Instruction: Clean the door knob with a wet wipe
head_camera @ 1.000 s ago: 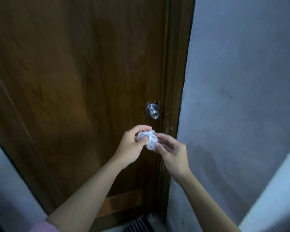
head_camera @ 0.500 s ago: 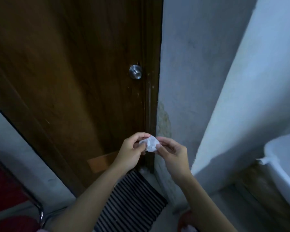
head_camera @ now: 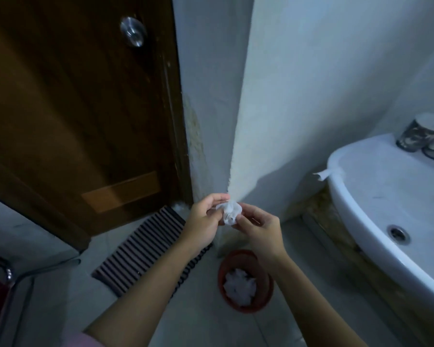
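A crumpled white wet wipe (head_camera: 230,212) is pinched between my left hand (head_camera: 203,219) and my right hand (head_camera: 258,229), in front of the wall corner. The round silver door knob (head_camera: 133,31) sits on the brown wooden door (head_camera: 68,116) at the upper left, well above and left of both hands. Neither hand touches the knob.
A small red bin (head_camera: 246,280) with white crumpled wipes stands on the floor below my hands. A striped mat (head_camera: 145,246) lies by the door. A white sink (head_camera: 386,196) with cups (head_camera: 422,137) is at the right. A metal chair frame (head_camera: 8,276) is at lower left.
The view has swung down and to the right, so the knob has shifted to the upper left and the bin and sink have come into sight. Both hands still hold the wipe.
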A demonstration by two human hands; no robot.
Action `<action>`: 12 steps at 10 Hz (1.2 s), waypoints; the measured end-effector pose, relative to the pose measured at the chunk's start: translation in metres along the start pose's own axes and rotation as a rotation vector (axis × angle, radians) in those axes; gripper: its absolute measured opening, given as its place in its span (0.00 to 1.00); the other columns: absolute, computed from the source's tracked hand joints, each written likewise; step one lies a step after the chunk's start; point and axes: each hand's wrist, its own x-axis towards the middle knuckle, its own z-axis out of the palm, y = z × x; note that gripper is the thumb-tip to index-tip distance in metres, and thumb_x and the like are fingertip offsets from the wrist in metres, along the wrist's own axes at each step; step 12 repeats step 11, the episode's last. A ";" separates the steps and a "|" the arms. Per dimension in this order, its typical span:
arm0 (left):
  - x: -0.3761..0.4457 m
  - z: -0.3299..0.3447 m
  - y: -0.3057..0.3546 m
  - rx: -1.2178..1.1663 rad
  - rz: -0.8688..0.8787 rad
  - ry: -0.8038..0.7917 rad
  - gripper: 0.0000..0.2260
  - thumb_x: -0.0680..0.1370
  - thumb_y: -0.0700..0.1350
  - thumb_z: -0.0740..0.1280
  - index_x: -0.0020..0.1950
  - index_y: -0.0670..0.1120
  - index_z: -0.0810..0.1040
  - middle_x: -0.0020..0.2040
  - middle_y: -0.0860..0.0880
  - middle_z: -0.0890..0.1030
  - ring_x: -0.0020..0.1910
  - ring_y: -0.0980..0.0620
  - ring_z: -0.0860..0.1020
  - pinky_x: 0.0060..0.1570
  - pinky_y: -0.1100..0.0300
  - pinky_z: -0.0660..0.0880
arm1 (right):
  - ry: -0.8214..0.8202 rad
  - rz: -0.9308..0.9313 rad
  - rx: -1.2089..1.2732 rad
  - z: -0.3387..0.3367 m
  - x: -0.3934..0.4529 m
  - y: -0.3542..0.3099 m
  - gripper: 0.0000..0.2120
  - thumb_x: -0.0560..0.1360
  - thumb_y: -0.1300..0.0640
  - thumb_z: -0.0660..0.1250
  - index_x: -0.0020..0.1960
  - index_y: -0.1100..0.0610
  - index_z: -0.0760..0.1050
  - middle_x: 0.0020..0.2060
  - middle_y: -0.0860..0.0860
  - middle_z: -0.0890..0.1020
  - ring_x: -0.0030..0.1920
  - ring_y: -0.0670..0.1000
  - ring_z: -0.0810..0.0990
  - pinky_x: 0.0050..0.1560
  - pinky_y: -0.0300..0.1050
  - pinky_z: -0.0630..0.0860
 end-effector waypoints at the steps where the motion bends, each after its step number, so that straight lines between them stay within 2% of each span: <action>1: 0.009 0.034 -0.030 0.010 -0.030 -0.028 0.13 0.76 0.34 0.62 0.47 0.52 0.77 0.48 0.49 0.80 0.48 0.53 0.79 0.46 0.63 0.77 | 0.000 0.019 -0.069 -0.036 0.001 0.022 0.11 0.70 0.70 0.66 0.44 0.57 0.83 0.34 0.48 0.86 0.39 0.45 0.83 0.39 0.34 0.77; 2: 0.017 0.059 -0.069 0.095 -0.055 -0.045 0.15 0.76 0.35 0.63 0.46 0.57 0.77 0.48 0.51 0.81 0.49 0.52 0.80 0.51 0.57 0.77 | 0.041 0.083 -0.111 -0.063 0.005 0.055 0.09 0.70 0.68 0.68 0.40 0.56 0.83 0.33 0.50 0.85 0.37 0.45 0.82 0.39 0.37 0.77; 3: 0.021 0.077 -0.109 0.194 -0.103 -0.071 0.14 0.75 0.37 0.63 0.47 0.57 0.77 0.48 0.52 0.82 0.50 0.52 0.80 0.52 0.57 0.77 | 0.079 0.195 -0.084 -0.083 0.004 0.097 0.07 0.69 0.66 0.70 0.38 0.56 0.83 0.33 0.53 0.85 0.37 0.48 0.81 0.41 0.43 0.77; 4: 0.022 0.089 -0.145 0.251 -0.168 -0.104 0.14 0.76 0.36 0.61 0.53 0.53 0.77 0.52 0.50 0.81 0.53 0.54 0.78 0.51 0.60 0.75 | 0.161 0.341 -0.094 -0.099 0.003 0.143 0.04 0.68 0.66 0.71 0.38 0.58 0.83 0.36 0.59 0.85 0.38 0.52 0.82 0.43 0.49 0.78; 5: 0.023 0.091 -0.170 0.311 -0.227 -0.123 0.16 0.76 0.34 0.58 0.60 0.47 0.75 0.57 0.48 0.79 0.52 0.57 0.76 0.49 0.67 0.71 | 0.267 0.443 -0.244 -0.108 0.006 0.184 0.05 0.67 0.66 0.69 0.36 0.59 0.82 0.34 0.59 0.85 0.38 0.55 0.82 0.41 0.50 0.78; 6: 0.022 0.088 -0.180 0.344 -0.261 -0.160 0.15 0.77 0.35 0.59 0.61 0.47 0.75 0.56 0.51 0.77 0.53 0.58 0.75 0.47 0.70 0.70 | 0.281 0.502 -0.305 -0.108 0.011 0.210 0.06 0.70 0.67 0.65 0.41 0.63 0.80 0.39 0.60 0.84 0.43 0.58 0.82 0.46 0.52 0.78; 7: 0.023 0.086 -0.182 0.349 -0.267 -0.206 0.13 0.77 0.38 0.61 0.61 0.48 0.75 0.55 0.52 0.78 0.55 0.54 0.76 0.48 0.65 0.71 | 0.156 0.574 -0.350 -0.110 0.014 0.221 0.10 0.73 0.68 0.62 0.53 0.64 0.77 0.48 0.59 0.81 0.48 0.56 0.79 0.47 0.45 0.75; 8: 0.023 0.081 -0.182 0.342 -0.272 -0.199 0.13 0.77 0.37 0.61 0.59 0.48 0.76 0.53 0.51 0.79 0.53 0.52 0.77 0.46 0.64 0.72 | 0.119 0.587 -0.426 -0.115 0.009 0.229 0.14 0.74 0.72 0.58 0.59 0.69 0.71 0.58 0.65 0.76 0.59 0.64 0.74 0.41 0.35 0.71; 9: 0.019 0.073 -0.174 0.328 -0.269 -0.186 0.12 0.77 0.37 0.62 0.57 0.48 0.76 0.51 0.50 0.79 0.53 0.50 0.79 0.47 0.62 0.73 | 0.165 0.530 -0.512 -0.114 0.001 0.229 0.13 0.73 0.76 0.55 0.56 0.74 0.71 0.57 0.72 0.74 0.58 0.67 0.73 0.34 0.24 0.69; 10: 0.016 0.062 -0.156 0.346 -0.260 -0.188 0.12 0.77 0.36 0.62 0.57 0.47 0.76 0.50 0.51 0.79 0.51 0.51 0.78 0.45 0.67 0.72 | 0.136 0.505 -0.429 -0.110 0.003 0.216 0.11 0.72 0.75 0.58 0.53 0.71 0.74 0.50 0.66 0.80 0.49 0.56 0.76 0.37 0.25 0.70; 11: 0.011 0.048 -0.137 0.370 -0.226 -0.171 0.12 0.77 0.37 0.62 0.58 0.47 0.76 0.48 0.53 0.79 0.51 0.53 0.78 0.45 0.69 0.72 | 0.114 0.485 -0.311 -0.101 0.007 0.192 0.10 0.71 0.73 0.62 0.52 0.68 0.76 0.44 0.58 0.80 0.47 0.53 0.77 0.40 0.31 0.73; 12: 0.011 0.048 -0.137 0.370 -0.226 -0.171 0.12 0.77 0.37 0.62 0.58 0.47 0.76 0.48 0.53 0.79 0.51 0.53 0.78 0.45 0.69 0.72 | 0.114 0.485 -0.311 -0.101 0.007 0.192 0.10 0.71 0.73 0.62 0.52 0.68 0.76 0.44 0.58 0.80 0.47 0.53 0.77 0.40 0.31 0.73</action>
